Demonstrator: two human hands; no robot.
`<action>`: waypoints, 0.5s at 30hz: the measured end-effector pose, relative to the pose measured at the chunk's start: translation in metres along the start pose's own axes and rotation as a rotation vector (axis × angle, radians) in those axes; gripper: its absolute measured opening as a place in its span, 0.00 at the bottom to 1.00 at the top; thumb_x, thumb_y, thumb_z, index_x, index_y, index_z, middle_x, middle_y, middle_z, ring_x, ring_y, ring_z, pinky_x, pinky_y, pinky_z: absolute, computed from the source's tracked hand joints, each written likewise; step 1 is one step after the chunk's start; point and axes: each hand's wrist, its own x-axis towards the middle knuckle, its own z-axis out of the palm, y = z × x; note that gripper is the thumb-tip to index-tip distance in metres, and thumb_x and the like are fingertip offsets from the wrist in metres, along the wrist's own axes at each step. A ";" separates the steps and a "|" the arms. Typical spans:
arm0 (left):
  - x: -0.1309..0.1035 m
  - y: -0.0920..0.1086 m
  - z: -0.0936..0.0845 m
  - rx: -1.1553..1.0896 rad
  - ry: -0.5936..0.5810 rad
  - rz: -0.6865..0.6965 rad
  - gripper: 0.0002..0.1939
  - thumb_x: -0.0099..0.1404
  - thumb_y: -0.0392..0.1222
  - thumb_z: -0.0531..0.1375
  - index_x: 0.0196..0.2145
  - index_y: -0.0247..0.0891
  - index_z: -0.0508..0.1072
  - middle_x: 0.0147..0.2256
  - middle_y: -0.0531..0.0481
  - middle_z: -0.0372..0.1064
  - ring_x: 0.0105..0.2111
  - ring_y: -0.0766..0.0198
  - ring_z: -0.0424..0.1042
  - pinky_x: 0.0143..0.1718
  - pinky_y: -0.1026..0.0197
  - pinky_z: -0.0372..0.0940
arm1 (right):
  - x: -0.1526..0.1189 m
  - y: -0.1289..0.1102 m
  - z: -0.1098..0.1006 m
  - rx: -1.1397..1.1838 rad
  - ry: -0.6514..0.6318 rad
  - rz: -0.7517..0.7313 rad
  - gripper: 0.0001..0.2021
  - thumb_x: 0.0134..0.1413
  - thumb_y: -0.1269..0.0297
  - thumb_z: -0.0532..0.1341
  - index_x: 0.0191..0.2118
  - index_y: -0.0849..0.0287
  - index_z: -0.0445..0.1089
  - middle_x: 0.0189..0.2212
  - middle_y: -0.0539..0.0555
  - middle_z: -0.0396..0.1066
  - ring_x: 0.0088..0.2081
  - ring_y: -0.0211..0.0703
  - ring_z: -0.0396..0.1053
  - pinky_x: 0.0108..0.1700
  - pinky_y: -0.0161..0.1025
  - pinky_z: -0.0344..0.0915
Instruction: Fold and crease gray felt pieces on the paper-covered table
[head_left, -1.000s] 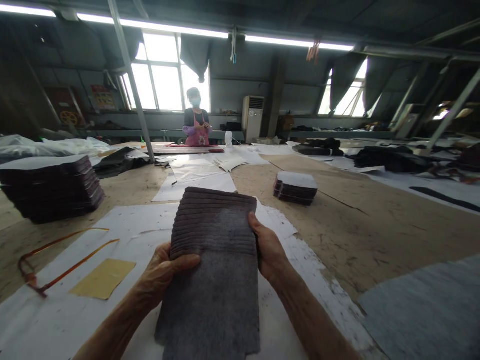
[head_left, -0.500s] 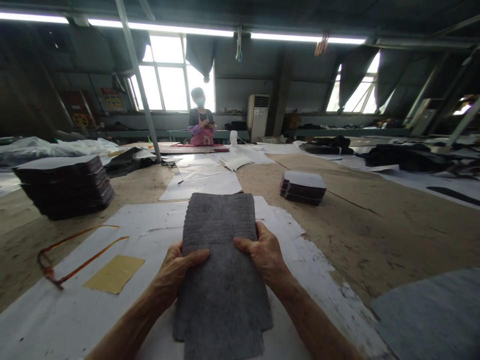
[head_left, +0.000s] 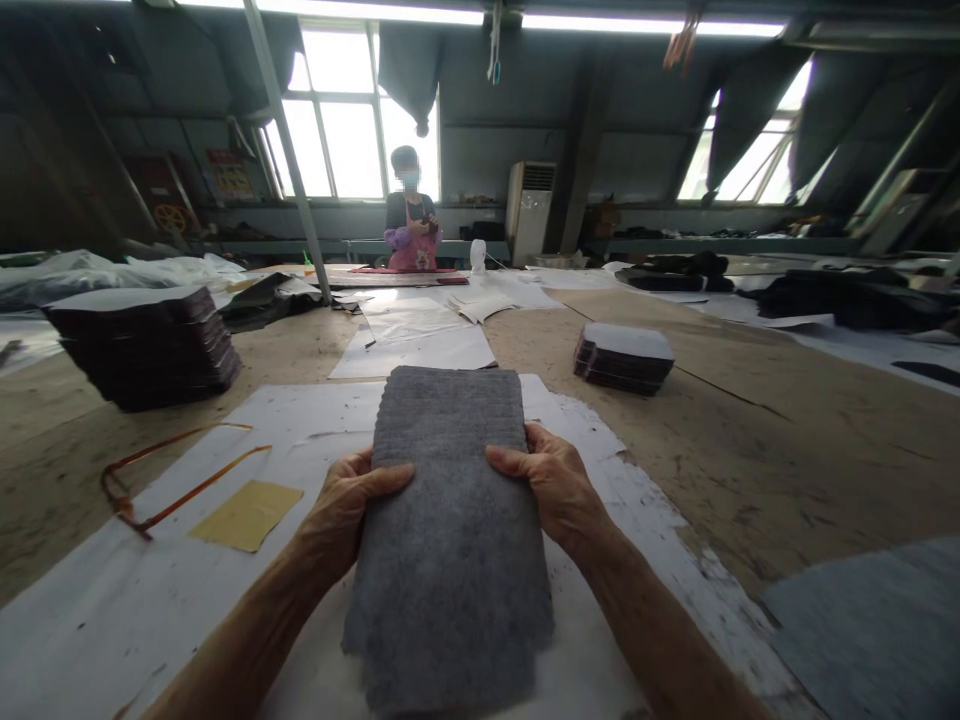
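A stack of grey felt pieces (head_left: 450,520) lies flat in front of me on white paper (head_left: 135,610). My left hand (head_left: 346,512) grips the stack's left edge with the thumb laid on top. My right hand (head_left: 553,482) grips the right edge the same way, thumb pointing inward. The stack's edges look squared up, and only the top piece shows.
A tall dark stack of cut pieces (head_left: 150,345) sits at the left and a small one (head_left: 624,357) at the right. An orange strip (head_left: 161,480) and a yellow card (head_left: 247,515) lie left of my hands. Grey fabric (head_left: 870,640) covers the near right corner. A person (head_left: 409,215) stands at the far end.
The fanned far end of the stack has been pushed together and laid flat. Both thumbs moved onto the top piece. My view has shifted slightly down and closer.
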 end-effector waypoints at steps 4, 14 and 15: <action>0.001 -0.002 0.001 0.019 -0.046 0.024 0.18 0.44 0.34 0.67 0.36 0.32 0.74 0.29 0.45 0.75 0.26 0.58 0.74 0.29 0.59 0.70 | 0.004 0.005 0.000 -0.060 0.053 0.023 0.18 0.29 0.74 0.66 0.34 0.60 0.68 0.27 0.52 0.74 0.27 0.47 0.70 0.28 0.41 0.68; 0.003 0.000 -0.003 0.056 0.014 0.090 0.20 0.44 0.39 0.66 0.37 0.34 0.74 0.30 0.47 0.75 0.27 0.61 0.72 0.31 0.61 0.67 | 0.006 0.008 -0.001 -0.126 0.084 -0.045 0.18 0.29 0.70 0.67 0.35 0.58 0.68 0.28 0.51 0.74 0.28 0.46 0.70 0.28 0.40 0.68; 0.004 0.000 -0.005 0.076 0.031 0.091 0.18 0.45 0.40 0.66 0.37 0.34 0.74 0.29 0.48 0.75 0.27 0.62 0.72 0.31 0.62 0.67 | 0.006 0.008 -0.002 -0.146 0.083 -0.043 0.19 0.30 0.70 0.66 0.35 0.58 0.68 0.29 0.51 0.74 0.28 0.46 0.70 0.28 0.40 0.68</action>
